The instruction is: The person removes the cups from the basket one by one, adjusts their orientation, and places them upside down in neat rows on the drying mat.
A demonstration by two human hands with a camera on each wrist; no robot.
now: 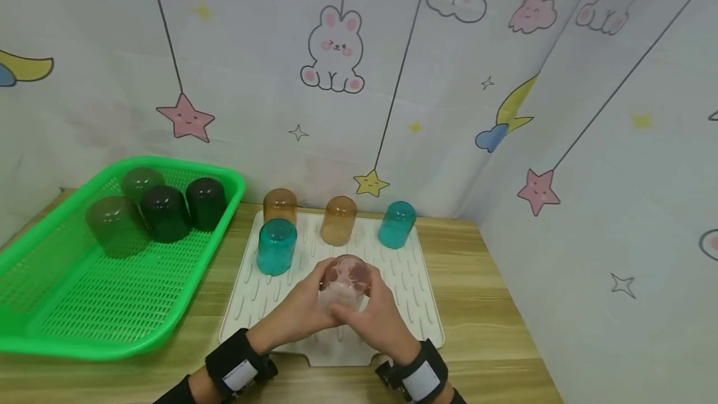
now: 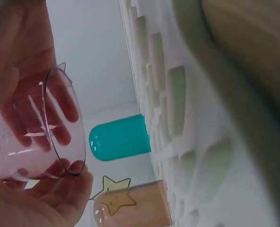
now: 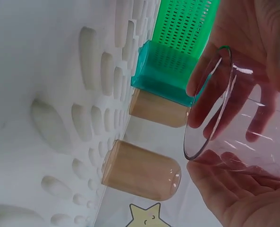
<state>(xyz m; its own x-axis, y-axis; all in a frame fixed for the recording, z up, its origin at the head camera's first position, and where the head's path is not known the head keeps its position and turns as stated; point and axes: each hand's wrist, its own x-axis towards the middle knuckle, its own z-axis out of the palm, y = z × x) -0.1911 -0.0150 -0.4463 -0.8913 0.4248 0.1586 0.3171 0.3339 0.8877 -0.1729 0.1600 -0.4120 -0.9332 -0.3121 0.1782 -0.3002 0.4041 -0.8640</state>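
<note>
A clear pink glass [image 1: 348,276] is held mouth down between both hands, over the front half of a white ridged drying mat [image 1: 392,304]. My left hand [image 1: 305,307] grips its left side, and my right hand [image 1: 378,320] grips the right side, with the thumb across the near side. The wrist views show the pink glass [image 2: 31,132] with its rim facing the mat and a gap between them. Fingers of both hands wrap round its wall. Left of it on the mat stands an upturned teal glass [image 1: 277,247].
Along the mat's back edge stand two upturned amber glasses [image 1: 338,222] and another teal glass [image 1: 397,225]. To the left, a green perforated basket [image 1: 185,295] holds several dark glasses [image 1: 165,214]. A patterned cloth [image 1: 252,98] hangs behind the wooden table [image 1: 482,310].
</note>
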